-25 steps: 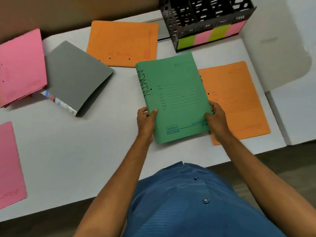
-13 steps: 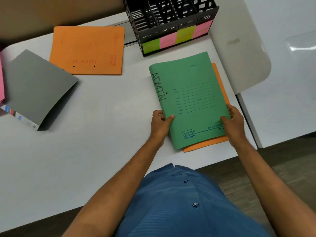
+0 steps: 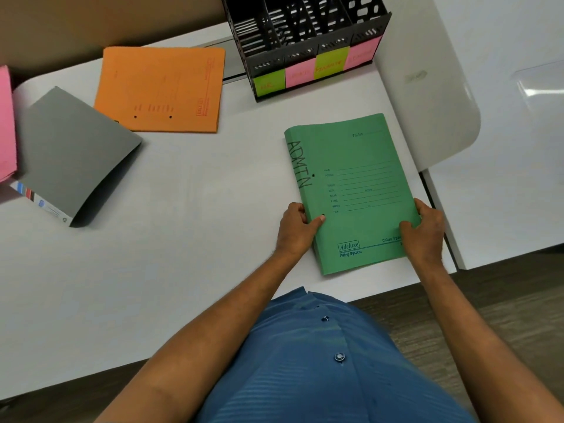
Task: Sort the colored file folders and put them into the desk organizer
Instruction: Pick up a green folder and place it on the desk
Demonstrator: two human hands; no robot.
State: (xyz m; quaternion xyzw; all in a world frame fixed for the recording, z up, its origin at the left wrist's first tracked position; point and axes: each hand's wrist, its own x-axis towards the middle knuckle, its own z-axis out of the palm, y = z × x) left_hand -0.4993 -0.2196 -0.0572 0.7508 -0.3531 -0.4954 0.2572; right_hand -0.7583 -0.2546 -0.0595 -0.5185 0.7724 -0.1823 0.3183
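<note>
Gripping the green folder (image 3: 354, 193) by its near corners, the left hand (image 3: 297, 230) and right hand (image 3: 425, 228) hold it on the worktop (image 3: 183, 224), near the black organizer (image 3: 305, 41), whose visible slots look empty.

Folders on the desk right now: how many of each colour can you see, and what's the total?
Green: 1, the green folder marked ADMIN, held by the left hand and right hand.
Orange: 1, the orange folder.
Grey: 1, the grey folder.
Pink: 1, the pink folder, cut off at the left edge.
Total: 4.
</note>
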